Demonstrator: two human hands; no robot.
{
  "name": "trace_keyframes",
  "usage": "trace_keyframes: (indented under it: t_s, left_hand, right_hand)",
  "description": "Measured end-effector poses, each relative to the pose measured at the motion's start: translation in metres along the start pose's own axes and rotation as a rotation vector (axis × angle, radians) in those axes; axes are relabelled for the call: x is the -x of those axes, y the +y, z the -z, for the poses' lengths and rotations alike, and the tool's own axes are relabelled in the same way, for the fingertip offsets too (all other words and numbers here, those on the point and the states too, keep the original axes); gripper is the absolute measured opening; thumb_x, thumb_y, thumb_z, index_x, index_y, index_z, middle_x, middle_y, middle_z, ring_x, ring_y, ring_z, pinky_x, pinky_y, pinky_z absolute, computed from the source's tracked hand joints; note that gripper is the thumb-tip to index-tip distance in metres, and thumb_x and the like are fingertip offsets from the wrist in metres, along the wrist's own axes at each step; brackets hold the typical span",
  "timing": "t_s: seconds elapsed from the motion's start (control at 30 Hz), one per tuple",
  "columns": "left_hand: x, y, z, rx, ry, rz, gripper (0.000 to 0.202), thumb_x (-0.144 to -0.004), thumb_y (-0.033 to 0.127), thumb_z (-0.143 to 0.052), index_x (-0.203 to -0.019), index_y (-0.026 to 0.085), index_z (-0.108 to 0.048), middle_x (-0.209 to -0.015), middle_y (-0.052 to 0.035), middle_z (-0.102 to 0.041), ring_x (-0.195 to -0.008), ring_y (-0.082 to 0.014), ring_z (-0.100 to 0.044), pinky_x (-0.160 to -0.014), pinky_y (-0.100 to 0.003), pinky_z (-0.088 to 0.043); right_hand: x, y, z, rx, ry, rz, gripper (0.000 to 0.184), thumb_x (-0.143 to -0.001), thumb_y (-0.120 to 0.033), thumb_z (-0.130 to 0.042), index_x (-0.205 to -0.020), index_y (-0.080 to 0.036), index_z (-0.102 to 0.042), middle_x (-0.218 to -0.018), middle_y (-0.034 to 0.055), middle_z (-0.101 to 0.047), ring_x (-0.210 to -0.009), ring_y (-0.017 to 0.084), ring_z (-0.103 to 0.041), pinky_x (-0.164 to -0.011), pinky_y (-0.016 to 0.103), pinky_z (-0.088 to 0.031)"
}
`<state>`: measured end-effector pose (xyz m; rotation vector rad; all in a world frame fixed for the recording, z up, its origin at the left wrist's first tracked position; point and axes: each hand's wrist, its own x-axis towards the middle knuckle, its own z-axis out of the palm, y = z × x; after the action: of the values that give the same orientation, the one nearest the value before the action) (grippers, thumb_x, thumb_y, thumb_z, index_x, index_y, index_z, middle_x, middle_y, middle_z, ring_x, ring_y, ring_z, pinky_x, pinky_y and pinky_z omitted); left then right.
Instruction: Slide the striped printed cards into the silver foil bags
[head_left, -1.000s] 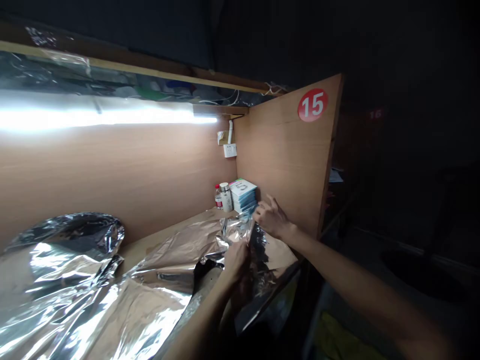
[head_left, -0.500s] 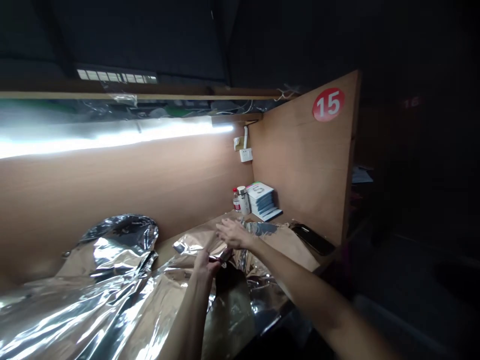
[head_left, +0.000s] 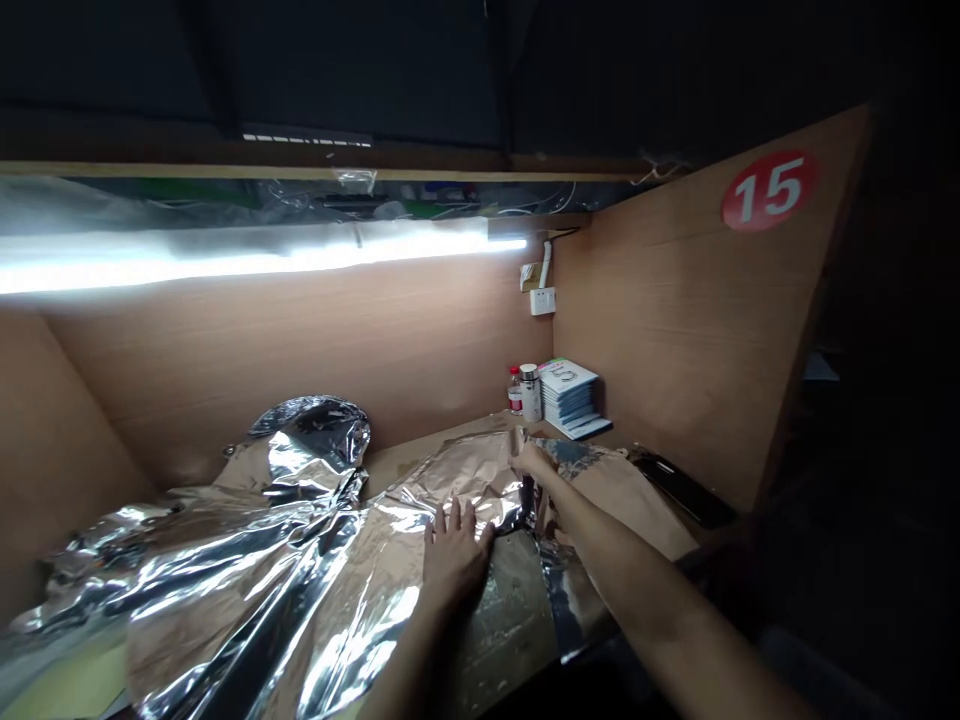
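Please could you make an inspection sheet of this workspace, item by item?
surface: wooden desk, largely under foil
job's things: crumpled aluminium foil, spread across the desk
clutter: small bottle, metal-capped jar, stack of booklets, black phone
grips: left grip flat on the foil; right grip on its far part, fingers spread
cables: thin wires above the shelf; white conduit into wall socket
surroundings: wooden partition with red "15" sticker; lit light strip

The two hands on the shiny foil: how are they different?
The left hand lies on the crinkly silver foil sheet with its fingers spread, while the right hand has its fingers close together. The left hand is nearer the camera, and the right hand is farther along the foil, so it looks smaller. Both hands are bare.
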<state>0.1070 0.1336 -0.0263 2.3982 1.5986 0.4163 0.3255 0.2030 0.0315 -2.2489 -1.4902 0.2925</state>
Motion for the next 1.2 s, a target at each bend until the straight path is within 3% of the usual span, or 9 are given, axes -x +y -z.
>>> trace_keyframes:
  t_s: [0.2,0.37,0.5,0.6,0.67,0.8,0.87,1.07,1.2]
  left_hand:
    - [0.011,-0.019,0.019,-0.148,-0.110,-0.044,0.083,-0.099,0.065,-0.035,-0.166,0.016,-0.026,-0.174,-0.0162,-0.015,-0.159,-0.0470,-0.008,-0.124,-0.068,-0.012]
    - [0.028,-0.045,0.049,-0.136,-0.267,-0.139,0.081,-0.095,0.062,-0.049,-0.163,0.019,-0.036,-0.172,-0.0168,-0.022,-0.159,-0.0439,-0.012,-0.126,-0.063,-0.016]
    - [0.053,-0.027,0.062,-0.085,-0.269,-0.223,0.083,-0.088,0.058,-0.064,-0.158,0.019,-0.044,-0.170,-0.0180,-0.029,-0.157,-0.0466,-0.022,-0.124,-0.068,-0.018]
    - [0.085,-0.009,0.080,-0.009,-0.231,-0.347,0.063,-0.094,0.046,-0.062,-0.154,0.030,-0.049,-0.163,-0.0080,-0.046,-0.149,-0.0333,-0.043,-0.126,-0.053,-0.028]
    - [0.111,-0.010,0.098,0.090,-0.093,-0.402,0.046,-0.100,0.044,-0.055,-0.145,0.034,-0.058,-0.151,-0.0040,-0.060,-0.137,-0.0272,-0.057,-0.119,-0.044,-0.042]
    - [0.162,-0.051,0.129,0.148,0.773,-0.212,0.035,-0.102,0.038,-0.053,-0.134,0.028,-0.063,-0.143,-0.0111,-0.061,-0.131,-0.0307,-0.060,-0.109,-0.049,-0.052]
    - [0.181,-0.081,0.127,0.065,0.992,-0.146,0.043,-0.101,0.035,-0.055,-0.143,0.029,-0.054,-0.150,-0.0123,-0.052,-0.138,-0.0328,-0.053,-0.111,-0.054,-0.050]
    - [0.203,-0.146,0.077,-0.063,0.282,-0.043,0.064,-0.102,0.051,-0.044,-0.162,0.031,-0.035,-0.152,-0.0101,-0.058,-0.139,-0.0325,-0.054,-0.110,-0.052,-0.050]
    - [0.200,-0.146,0.070,-0.189,0.061,0.097,0.068,-0.097,0.059,-0.047,-0.159,0.031,-0.043,-0.160,-0.0063,-0.051,-0.151,-0.0355,-0.042,-0.121,-0.058,-0.035]
  right_hand:
    - [-0.030,-0.042,0.019,-0.120,0.019,0.052,0.037,-0.102,-0.038,-0.066,-0.131,-0.017,-0.063,-0.130,0.0094,-0.065,-0.110,0.026,-0.067,-0.092,0.045,-0.059]
    - [-0.015,-0.029,0.022,-0.093,0.021,-0.005,0.035,-0.101,-0.037,-0.068,-0.128,-0.016,-0.064,-0.126,0.0097,-0.066,-0.105,0.024,-0.068,-0.089,0.043,-0.060]
    - [0.015,-0.027,0.028,-0.028,0.110,0.032,0.027,-0.105,-0.035,-0.060,-0.122,-0.015,-0.066,-0.115,0.0103,-0.070,-0.098,0.023,-0.070,-0.083,0.037,-0.058]
    - [0.038,-0.056,0.038,0.008,0.231,0.204,0.030,-0.110,-0.028,-0.042,-0.125,-0.013,-0.064,-0.115,0.0178,-0.071,-0.104,0.027,-0.069,-0.083,0.033,-0.051]
    - [0.061,-0.083,0.037,0.015,0.271,0.362,0.034,-0.110,-0.027,-0.037,-0.128,-0.014,-0.063,-0.118,0.0197,-0.071,-0.106,0.028,-0.068,-0.084,0.033,-0.048]
    - [0.137,-0.129,-0.004,0.097,0.229,0.890,0.035,-0.109,-0.021,-0.037,-0.131,-0.018,-0.063,-0.114,0.0172,-0.071,-0.092,0.025,-0.068,-0.073,0.032,-0.050]
    - [0.177,-0.142,-0.041,0.178,0.193,1.160,0.034,-0.108,-0.020,-0.037,-0.130,-0.017,-0.063,-0.111,0.0163,-0.071,-0.085,0.025,-0.068,-0.067,0.033,-0.051]
    - [0.210,-0.144,-0.086,0.160,-0.260,1.406,0.037,-0.097,-0.054,-0.064,-0.106,-0.019,-0.069,-0.106,0.0103,-0.073,-0.083,0.024,-0.069,-0.072,0.036,-0.056]
    - [0.164,-0.124,-0.034,-0.058,-0.230,0.766,0.037,-0.098,-0.051,-0.061,-0.109,-0.017,-0.069,-0.119,0.0175,-0.070,-0.106,0.030,-0.066,-0.088,0.042,-0.054]
